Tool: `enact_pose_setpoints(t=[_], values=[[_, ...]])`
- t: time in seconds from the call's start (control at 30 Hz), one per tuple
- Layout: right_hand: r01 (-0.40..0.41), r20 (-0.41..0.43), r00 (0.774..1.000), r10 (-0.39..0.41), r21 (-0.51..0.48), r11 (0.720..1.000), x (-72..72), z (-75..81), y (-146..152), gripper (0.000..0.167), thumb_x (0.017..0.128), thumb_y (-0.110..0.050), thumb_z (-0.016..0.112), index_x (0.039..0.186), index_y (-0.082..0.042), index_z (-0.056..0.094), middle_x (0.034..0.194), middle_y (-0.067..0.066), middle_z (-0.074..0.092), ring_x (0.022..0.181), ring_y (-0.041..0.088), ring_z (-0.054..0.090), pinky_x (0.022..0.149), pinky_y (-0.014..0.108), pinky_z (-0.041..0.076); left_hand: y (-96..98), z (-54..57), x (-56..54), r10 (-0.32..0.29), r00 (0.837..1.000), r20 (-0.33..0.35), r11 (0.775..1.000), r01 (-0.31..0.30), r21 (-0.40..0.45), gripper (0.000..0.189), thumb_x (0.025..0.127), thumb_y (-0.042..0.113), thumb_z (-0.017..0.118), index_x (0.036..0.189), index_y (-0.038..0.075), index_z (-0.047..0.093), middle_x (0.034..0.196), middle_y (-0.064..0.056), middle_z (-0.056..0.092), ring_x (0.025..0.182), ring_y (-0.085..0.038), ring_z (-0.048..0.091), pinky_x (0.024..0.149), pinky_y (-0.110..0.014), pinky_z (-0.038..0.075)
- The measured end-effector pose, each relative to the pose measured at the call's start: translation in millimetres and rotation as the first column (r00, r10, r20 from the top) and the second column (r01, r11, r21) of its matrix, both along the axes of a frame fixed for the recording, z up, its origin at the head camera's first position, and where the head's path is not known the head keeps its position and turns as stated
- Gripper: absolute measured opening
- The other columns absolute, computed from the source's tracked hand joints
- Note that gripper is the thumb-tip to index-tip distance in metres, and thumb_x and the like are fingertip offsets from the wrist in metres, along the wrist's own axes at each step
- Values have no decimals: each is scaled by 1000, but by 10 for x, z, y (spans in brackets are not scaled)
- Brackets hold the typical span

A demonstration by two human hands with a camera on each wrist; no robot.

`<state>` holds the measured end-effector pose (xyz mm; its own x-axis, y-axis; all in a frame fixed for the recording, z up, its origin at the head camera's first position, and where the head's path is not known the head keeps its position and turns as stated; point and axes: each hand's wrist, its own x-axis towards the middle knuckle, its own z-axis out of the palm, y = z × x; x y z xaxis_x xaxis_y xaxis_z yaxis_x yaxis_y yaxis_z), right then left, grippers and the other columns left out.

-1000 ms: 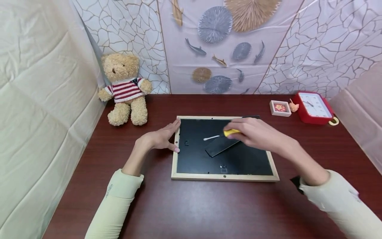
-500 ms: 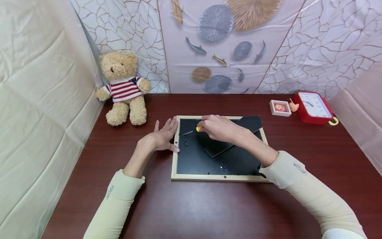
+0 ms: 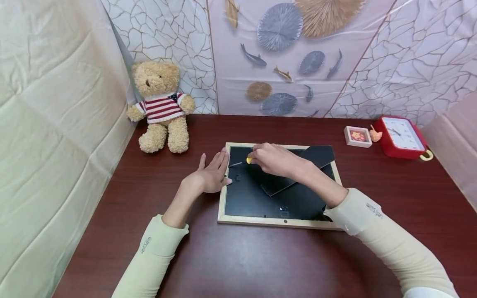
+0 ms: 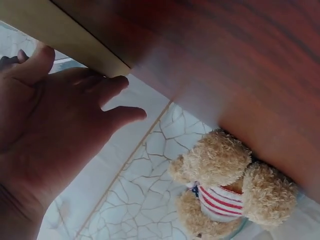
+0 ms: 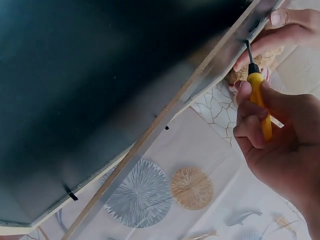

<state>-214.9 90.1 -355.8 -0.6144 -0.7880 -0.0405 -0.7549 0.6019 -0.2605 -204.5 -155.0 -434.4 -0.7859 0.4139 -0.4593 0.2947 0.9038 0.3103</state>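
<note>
A picture frame (image 3: pixel 221 207) with a pale wooden rim lies with its black backing (image 3: pixel 246 203) facing up. Across the backing, a black stand leg (image 3: pixel 321 155) is set at a slant and partly hidden by the right arm. My right hand (image 3: pixel 277 159) grips a screwdriver (image 5: pixel 261 100) by its yellow handle. The screwdriver's metal tip meets the backing's left edge, beside a small black tab. My left hand (image 3: pixel 208 178) is spread against the frame's left rim, thumb over the edge. In the left wrist view, its fingers (image 4: pixel 122 116) are extended along the rim's outer side.
A teddy bear (image 3: pixel 160 105) in a striped shirt sits at the back left of the dark wooden table (image 3: pixel 246 265). At the back right are a small framed box (image 3: pixel 357 136), a peach-coloured trinket (image 3: pixel 375 134) and a red clock (image 3: pixel 402 136). Patterned cloth (image 3: pixel 279 62) hangs behind.
My right hand has carried the screwdriver leftward over the backing to the frame's left edge, where it now stays. My left hand keeps to the left rim. The head view has shifted slightly.
</note>
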Motion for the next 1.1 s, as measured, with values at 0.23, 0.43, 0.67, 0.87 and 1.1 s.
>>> enact_pose_setpoints(t=[0.23, 0.43, 0.67, 0.87, 1.1], values=[[-36, -35, 999, 37, 51, 998, -34, 106, -56, 17, 108, -1, 66, 115, 4, 81, 94, 14, 70, 70, 17, 59, 56, 25, 38, 46, 22, 20, 13, 1000, -5, 1000, -13, -24, 91, 118, 44, 47, 174, 11, -17, 182, -5, -27, 171, -25, -14, 135, -61, -13], [-32, -74, 996, 41, 120, 992, -49, 254, -188, 15, 105, 0, 69, 109, 1, 83, 103, 15, 78, 78, 25, 73, 62, 36, 57, 54, 27, 27, 19, 1000, 2, 1000, -19, -4, 91, 118, 42, 47, 174, 12, -17, 182, -5, -27, 172, -25, -12, 136, -60, -11], [-83, -130, 985, 115, 228, 970, -71, 402, -446, 13, 102, 2, 70, 104, 0, 83, 101, 16, 80, 70, 24, 68, 59, 34, 55, 52, 1, 19, 31, 999, 23, 999, -30, -27, 89, 118, 44, 44, 173, 14, -19, 180, -4, -30, 172, -25, -13, 136, -60, -10], [-114, -167, 970, 177, 328, 938, -84, 522, -714, 14, 103, -4, 70, 112, -1, 81, 97, 17, 76, 80, 31, 71, 68, 39, 59, 26, -6, 11, 30, 999, 28, 999, -30, -18, 89, 118, 44, 46, 174, 14, -16, 182, -5, -26, 171, -28, -13, 136, -62, -9], [-119, -184, 958, 219, 439, 890, -70, 591, -992, 17, 107, -6, 66, 116, -5, 81, 104, 16, 76, 92, 33, 73, 74, 37, 59, 19, 3, 16, 23, 998, 59, 999, -20, -39, 83, 118, 47, 44, 176, 12, -5, 184, -7, -17, 171, -28, -17, 136, -61, -10]])
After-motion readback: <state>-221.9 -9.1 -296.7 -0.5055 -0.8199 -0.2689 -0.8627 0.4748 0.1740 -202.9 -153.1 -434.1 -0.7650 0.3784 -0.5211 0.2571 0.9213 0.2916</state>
